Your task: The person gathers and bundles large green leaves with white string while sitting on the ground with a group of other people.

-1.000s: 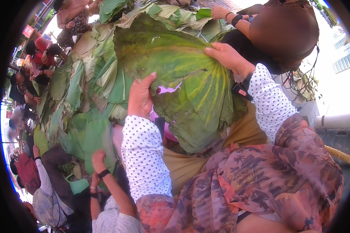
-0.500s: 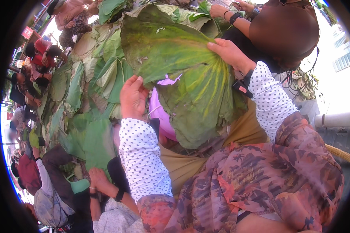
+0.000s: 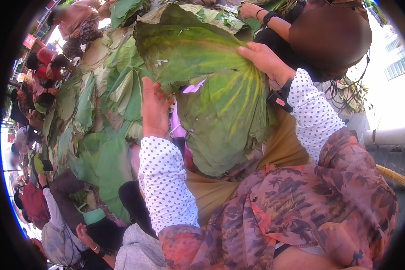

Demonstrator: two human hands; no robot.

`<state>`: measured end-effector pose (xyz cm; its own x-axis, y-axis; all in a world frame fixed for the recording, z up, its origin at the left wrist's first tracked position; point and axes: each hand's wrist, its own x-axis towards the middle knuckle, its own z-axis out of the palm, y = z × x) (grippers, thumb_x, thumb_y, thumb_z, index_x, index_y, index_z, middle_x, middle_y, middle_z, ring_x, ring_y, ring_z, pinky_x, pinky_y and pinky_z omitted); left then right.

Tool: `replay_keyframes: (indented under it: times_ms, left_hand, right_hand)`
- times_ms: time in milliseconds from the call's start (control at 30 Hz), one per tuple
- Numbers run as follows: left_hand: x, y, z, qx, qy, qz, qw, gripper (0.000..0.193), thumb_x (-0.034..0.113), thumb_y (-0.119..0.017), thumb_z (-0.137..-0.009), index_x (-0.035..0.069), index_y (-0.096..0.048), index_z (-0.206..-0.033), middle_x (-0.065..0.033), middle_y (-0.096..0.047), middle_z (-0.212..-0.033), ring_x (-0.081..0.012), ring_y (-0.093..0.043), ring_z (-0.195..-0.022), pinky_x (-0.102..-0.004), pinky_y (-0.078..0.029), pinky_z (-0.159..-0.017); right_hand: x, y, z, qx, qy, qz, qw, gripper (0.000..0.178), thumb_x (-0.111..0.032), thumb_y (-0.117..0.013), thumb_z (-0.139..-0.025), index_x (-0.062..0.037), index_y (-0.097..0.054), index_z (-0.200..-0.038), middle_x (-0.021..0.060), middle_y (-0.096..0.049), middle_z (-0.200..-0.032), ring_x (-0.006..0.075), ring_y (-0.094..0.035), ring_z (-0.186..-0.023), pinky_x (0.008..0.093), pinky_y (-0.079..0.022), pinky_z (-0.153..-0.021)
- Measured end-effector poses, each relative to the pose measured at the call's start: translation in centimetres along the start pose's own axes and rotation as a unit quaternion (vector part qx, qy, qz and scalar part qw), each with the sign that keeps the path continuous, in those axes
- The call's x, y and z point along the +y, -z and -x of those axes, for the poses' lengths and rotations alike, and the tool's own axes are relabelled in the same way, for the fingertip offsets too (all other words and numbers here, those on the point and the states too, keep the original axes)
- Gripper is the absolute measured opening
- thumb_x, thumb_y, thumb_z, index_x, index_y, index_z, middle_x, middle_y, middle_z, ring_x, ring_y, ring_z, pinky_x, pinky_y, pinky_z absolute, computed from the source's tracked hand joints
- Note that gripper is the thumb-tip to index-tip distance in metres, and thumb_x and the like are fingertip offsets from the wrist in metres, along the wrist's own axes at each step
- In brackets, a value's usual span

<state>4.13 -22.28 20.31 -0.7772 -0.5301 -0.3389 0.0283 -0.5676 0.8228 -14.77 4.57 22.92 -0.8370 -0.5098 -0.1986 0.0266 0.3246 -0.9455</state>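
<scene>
A large green lotus leaf (image 3: pixel 216 94), yellowish along its ribs, hangs spread out in front of me. My right hand (image 3: pixel 267 60) grips it near its upper right edge, thumb on the near face and fingers behind. Beside the leaf's left edge, my left hand (image 3: pixel 156 108) is raised with thumb up and fingers stretched, partly behind the leaf's edge; it is not closed on it. A tear in the leaf lets a purple thing (image 3: pixel 177 123) behind it show through. The rest of that purple thing is hidden.
A wide heap of lotus leaves (image 3: pixel 87 96) spreads to the left and beyond. A co-worker (image 3: pixel 328 40) sits close at the far right, another person's hand (image 3: pixel 85 238) is at the lower left. Several people line the left side. A pale pipe (image 3: pixel 388 137) lies at right.
My left hand has let go of the leaf's left edge and its fingers have straightened. The leaf has shifted slightly left. The neighbour's hand at lower left has left the heap.
</scene>
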Motion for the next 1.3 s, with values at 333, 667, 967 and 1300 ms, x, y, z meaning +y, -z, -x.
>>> replay_keyframes:
  times_ms: [333,667,967,1300]
  left_hand:
    - [-1.9,1.3,-0.8,0.043,-0.090,-0.117,0.988,0.022,0.026,-0.068,-0.098,0.005,-0.066,-0.093,-0.0007,-0.062,-0.082,-0.0104,-0.055,-0.073,-0.0248,-0.044,-0.070]
    - [-1.6,0.5,0.3,0.004,-0.020,-0.100,0.995,0.054,0.047,-0.063,-0.098,0.000,-0.061,-0.124,-0.0112,-0.063,-0.115,-0.0203,-0.057,-0.105,-0.0353,-0.045,-0.088]
    - [-2.4,0.6,2.2,-0.175,0.168,0.069,0.968,0.069,0.058,-0.054,-0.099,0.001,-0.055,-0.138,-0.0157,-0.064,-0.133,-0.0280,-0.062,-0.120,-0.0433,-0.047,-0.106]
    - [-3.6,2.7,1.0,-0.002,-0.052,0.014,0.999,0.032,0.028,-0.068,-0.097,0.004,-0.062,-0.118,-0.0118,-0.067,-0.116,-0.0242,-0.065,-0.105,-0.0396,-0.050,-0.096]
  right_hand:
    - [-1.5,0.2,0.9,-0.017,-0.034,0.049,0.998,0.039,-0.030,-0.057,-0.102,0.0028,-0.063,-0.123,0.0026,-0.069,-0.099,0.0080,-0.062,-0.083,0.0255,-0.050,-0.073]
    - [2.7,1.7,-1.8,0.048,-0.022,-0.007,0.999,0.036,-0.035,-0.059,-0.101,0.0009,-0.064,-0.107,0.0049,-0.066,-0.083,0.0115,-0.060,-0.070,0.0305,-0.048,-0.062]
    - [4.4,3.1,-2.6,0.136,0.036,-0.152,0.978,0.029,-0.023,-0.055,-0.103,0.0045,-0.063,-0.108,0.0093,-0.070,-0.095,0.0159,-0.064,-0.080,0.0325,-0.050,-0.075]
    - [5.1,3.1,-3.9,0.157,0.037,-0.222,0.962,0.029,-0.021,-0.055,-0.104,0.0053,-0.063,-0.113,0.0118,-0.069,-0.102,0.0197,-0.064,-0.088,0.0342,-0.050,-0.079]
